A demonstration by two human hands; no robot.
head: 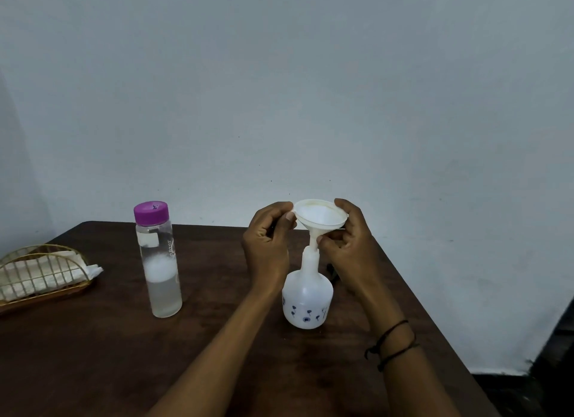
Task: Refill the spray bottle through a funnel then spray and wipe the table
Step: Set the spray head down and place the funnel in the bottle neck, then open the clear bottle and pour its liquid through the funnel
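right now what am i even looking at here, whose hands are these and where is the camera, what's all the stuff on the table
There is no machine here: a person is working with two bare hands, and the single picture comes from a camera worn on their head, looking forward and down.

The left hand and the right hand both hold a white funnel, one on each side. Its stem points down into the open neck of a white spray bottle with small blue flowers, which stands on the dark wooden table. The spray top is off.

To the left stands a clear water bottle with a purple cap, closed and partly full. At the far left is a gold wire holder with paper napkins, likely for wiping. Nothing is being poured yet.
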